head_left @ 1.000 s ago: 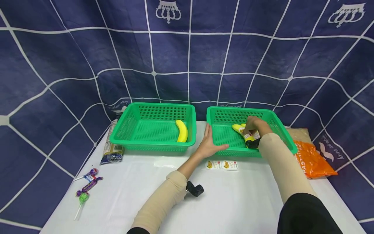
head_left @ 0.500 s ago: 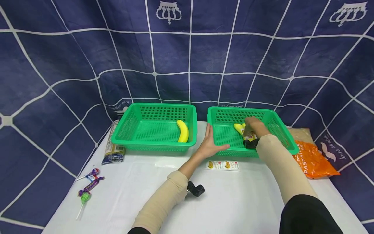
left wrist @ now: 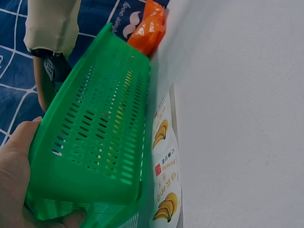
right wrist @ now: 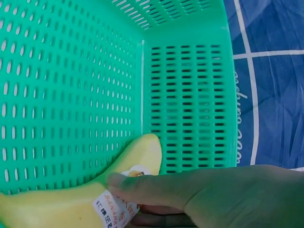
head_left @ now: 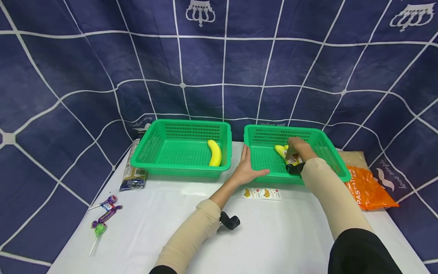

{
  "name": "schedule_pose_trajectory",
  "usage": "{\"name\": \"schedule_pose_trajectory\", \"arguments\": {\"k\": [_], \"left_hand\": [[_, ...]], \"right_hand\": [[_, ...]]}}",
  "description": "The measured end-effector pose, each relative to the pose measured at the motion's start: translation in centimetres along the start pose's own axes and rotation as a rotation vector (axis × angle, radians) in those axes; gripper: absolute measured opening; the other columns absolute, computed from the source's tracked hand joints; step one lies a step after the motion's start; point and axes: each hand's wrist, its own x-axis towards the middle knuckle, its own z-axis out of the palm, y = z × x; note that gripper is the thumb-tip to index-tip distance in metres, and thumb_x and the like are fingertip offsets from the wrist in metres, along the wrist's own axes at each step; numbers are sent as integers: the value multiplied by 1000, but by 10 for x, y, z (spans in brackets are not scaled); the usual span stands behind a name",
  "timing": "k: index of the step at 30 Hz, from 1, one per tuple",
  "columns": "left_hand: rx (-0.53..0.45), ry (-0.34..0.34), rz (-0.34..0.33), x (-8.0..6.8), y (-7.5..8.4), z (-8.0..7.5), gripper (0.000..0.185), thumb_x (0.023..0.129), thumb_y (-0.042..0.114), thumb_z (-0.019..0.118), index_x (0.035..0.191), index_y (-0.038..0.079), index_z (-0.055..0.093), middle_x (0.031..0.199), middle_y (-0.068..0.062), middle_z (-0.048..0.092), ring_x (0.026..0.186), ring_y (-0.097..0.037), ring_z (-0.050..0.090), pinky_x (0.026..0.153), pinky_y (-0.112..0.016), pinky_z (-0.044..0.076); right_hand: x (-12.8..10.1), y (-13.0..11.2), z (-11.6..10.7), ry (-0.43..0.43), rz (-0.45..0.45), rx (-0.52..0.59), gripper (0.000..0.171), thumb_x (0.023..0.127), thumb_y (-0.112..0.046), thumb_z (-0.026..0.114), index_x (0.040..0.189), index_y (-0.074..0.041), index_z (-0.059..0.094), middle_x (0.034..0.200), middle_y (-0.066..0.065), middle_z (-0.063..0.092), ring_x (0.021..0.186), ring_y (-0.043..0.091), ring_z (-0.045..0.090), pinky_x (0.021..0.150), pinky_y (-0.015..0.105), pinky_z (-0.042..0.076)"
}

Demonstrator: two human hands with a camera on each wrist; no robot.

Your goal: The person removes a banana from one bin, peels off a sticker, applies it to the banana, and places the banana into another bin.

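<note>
- Lollipops [head_left: 102, 217] lie at 8 o'clock on the white bench [head_left: 273, 236], a dark packet [head_left: 132, 175] just beyond them
- Left green basket [head_left: 161, 131] holds one banana [head_left: 215, 153] along its 3 o'clock wall
- Left hand [head_left: 245, 169], fingers straight, presses flat against the right green basket [head_left: 263, 133] at its 8 o'clock corner, thumb along the front wall
- Banana stickers [head_left: 261, 193] lie just in front of that basket
- Right hand [head_left: 297, 148] reaches inside the right basket, fingers pinching a labelled banana [right wrist: 71, 202] lying on the basket floor
- Orange packet [head_left: 369, 186] at 3 o'clock
</note>
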Motion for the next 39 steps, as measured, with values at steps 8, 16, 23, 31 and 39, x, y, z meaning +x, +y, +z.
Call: {"name": "schedule_pose_trajectory", "arguments": {"k": [8, 16, 23, 31, 39], "left_hand": [[6, -6, 1, 1, -1, 2, 119, 79, 51, 75, 157, 13, -7, 164, 4, -19, 152, -31, 12, 118, -53, 28], [2, -4, 8, 3, -3, 2, 120, 79, 49, 76, 157, 13, -7, 164, 4, -19, 152, -31, 11, 119, -53, 28], [-2, 5, 21, 3, -2, 1, 120, 79, 48, 76, 157, 9, -6, 164, 2, -19, 152, -32, 11, 119, -52, 27], [-24, 19, 17, 2, -3, -3, 120, 79, 47, 77, 157, 9, -6, 164, 2, -18, 152, -31, 9, 120, -51, 25], [138, 97, 15, -9, 19, -14, 114, 81, 49, 75, 157, 8, 0, 165, -10, -8, 147, -40, 24, 116, -53, 33]], "right_hand": [[2, 6, -11, -30, -10, 82, 27, 80, -19, 77, 87, 0, 59, 79, 11, 61, 68, 18, 59, 68, 30, 56], [6, 6, -17, -62, -61, 85, 25, 82, -24, 76, 74, -7, 59, 69, -2, 49, 69, 15, 52, 75, 33, 55], [8, 3, -20, -74, -70, 55, 27, 80, -20, 74, 63, -13, 54, 55, -7, 41, 57, 10, 41, 61, 26, 46], [1, -8, -25, 4, -104, 17, 25, 84, -26, 76, 72, -7, 63, 70, 2, 57, 68, 15, 56, 61, 23, 48], [0, -6, -26, -14, -97, 25, 36, 83, -26, 76, 62, -13, 50, 58, -6, 42, 57, 10, 44, 60, 25, 45]]}}
